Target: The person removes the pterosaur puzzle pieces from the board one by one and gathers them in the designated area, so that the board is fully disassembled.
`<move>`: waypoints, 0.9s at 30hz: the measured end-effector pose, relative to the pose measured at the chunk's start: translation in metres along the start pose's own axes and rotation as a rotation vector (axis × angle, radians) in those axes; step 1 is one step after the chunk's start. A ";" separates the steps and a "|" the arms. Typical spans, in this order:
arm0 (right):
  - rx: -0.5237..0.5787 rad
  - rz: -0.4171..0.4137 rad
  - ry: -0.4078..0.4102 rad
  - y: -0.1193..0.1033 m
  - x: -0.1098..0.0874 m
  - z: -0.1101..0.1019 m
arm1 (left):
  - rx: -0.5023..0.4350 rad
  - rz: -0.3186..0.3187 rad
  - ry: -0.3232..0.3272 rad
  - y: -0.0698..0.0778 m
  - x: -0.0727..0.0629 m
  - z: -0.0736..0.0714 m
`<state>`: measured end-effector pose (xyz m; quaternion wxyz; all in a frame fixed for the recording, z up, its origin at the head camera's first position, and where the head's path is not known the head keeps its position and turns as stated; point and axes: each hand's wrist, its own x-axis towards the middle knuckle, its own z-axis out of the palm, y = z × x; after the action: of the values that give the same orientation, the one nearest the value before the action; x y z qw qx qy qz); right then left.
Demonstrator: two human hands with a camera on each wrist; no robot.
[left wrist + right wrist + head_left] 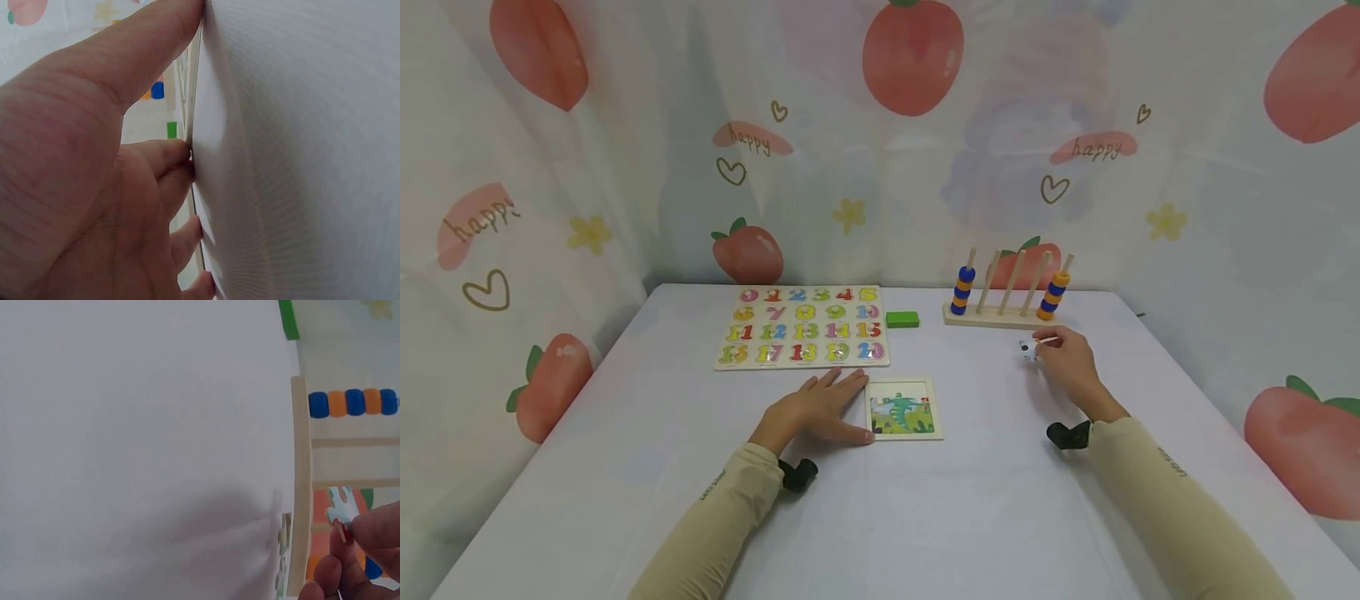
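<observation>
My left hand [816,412] rests on the table with its fingers spread. Its thumb and index finger touch the left edge of a small framed jigsaw puzzle [904,410] showing a green dinosaur, whose upper strip is white. In the left wrist view the thumb [144,50] lies along the table. At the right, my right hand [1067,358] pinches a jigsaw piece [341,506], pale blue and white with a bit of red, between thumb and fingertips. Beneath that hand, more thin pieces [282,544] lie on the table, seen edge-on in the right wrist view.
A number puzzle board [803,327] lies behind my left hand, with a green block [902,319] beside it. At the back right stands a wooden peg rack [1000,317] with blue and orange beads on its two outer pegs. A printed curtain [880,167] hangs behind the table.
</observation>
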<state>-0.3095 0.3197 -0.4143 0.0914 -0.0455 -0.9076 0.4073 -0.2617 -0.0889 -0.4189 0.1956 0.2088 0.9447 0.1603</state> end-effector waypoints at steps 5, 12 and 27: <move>-0.012 0.022 0.002 0.008 0.006 -0.009 | 0.005 -0.002 -0.002 0.000 -0.001 -0.002; -0.026 0.116 0.018 0.014 0.013 -0.017 | 0.017 0.006 -0.002 0.000 -0.001 -0.001; -0.040 0.260 0.061 0.024 0.024 -0.034 | 0.017 0.008 -0.005 -0.001 0.001 0.000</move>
<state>-0.3255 0.3636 -0.4070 0.0646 -0.1770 -0.8987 0.3959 -0.2631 -0.0891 -0.4196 0.1953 0.2147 0.9447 0.1525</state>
